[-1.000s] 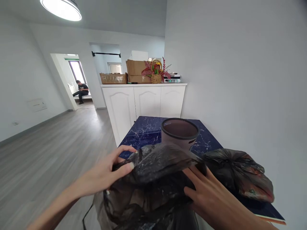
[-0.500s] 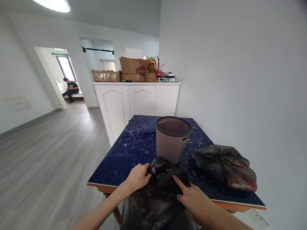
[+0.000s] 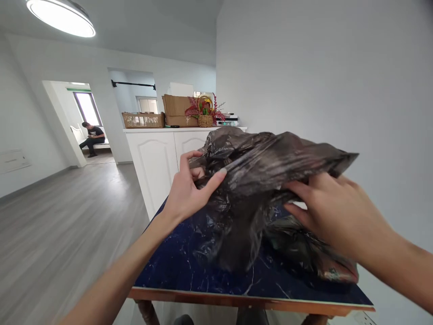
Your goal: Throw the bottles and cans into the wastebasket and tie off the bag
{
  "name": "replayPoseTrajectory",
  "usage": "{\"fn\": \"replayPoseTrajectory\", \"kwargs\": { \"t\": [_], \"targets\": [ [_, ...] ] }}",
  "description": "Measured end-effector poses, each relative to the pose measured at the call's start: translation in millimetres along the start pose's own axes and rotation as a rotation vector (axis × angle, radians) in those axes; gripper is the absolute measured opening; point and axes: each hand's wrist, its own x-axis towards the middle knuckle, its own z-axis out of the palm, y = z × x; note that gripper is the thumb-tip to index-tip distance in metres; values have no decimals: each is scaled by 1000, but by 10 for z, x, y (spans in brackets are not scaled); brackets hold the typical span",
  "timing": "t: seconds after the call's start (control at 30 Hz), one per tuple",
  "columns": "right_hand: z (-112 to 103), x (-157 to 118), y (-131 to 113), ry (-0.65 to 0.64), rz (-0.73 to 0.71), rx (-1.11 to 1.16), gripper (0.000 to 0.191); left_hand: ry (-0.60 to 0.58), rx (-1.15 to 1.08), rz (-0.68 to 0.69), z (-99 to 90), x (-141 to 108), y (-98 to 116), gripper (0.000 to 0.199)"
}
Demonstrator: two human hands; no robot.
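Observation:
A thin black garbage bag [image 3: 250,167] is spread wide between my hands, held up over the table. My left hand [image 3: 192,185] is closed on the bag's left side, its thumb lying across the plastic. On the right, my right hand [image 3: 324,203] grips the bag's edge, with part of the fingers tucked out of sight. The bag hides the spot where the bin stood. Below my right hand a full, knotted black garbage bag [image 3: 304,253] lies on the blue marbled tabletop [image 3: 189,271].
A white cabinet [image 3: 152,158] stands behind the table, bearing cardboard boxes [image 3: 144,120] and a flower basket [image 3: 204,120]. A plain wall [image 3: 321,81] borders the right side. Through a doorway at far left, a person [image 3: 93,137] sits.
My hands have risen from the table's near edge and moved apart, lifting and stretching the bunched bag. The bin, visible before, is now covered from view.

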Motion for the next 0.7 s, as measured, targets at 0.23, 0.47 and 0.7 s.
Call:
{"fn": "replayPoseTrajectory", "kwargs": {
  "t": [0.23, 0.47, 0.7],
  "targets": [
    [229, 233, 291, -79, -32, -110, 15, -31, 62, -25, -21, 168, -237, 51],
    [346, 91, 8, -169, -104, 60, 17, -406, 623, 213, 419, 298, -623, 47],
    [433, -7, -41, -296, -146, 158, 15, -787, 807, 390, 982, 886, -792, 18]
  ]
}}
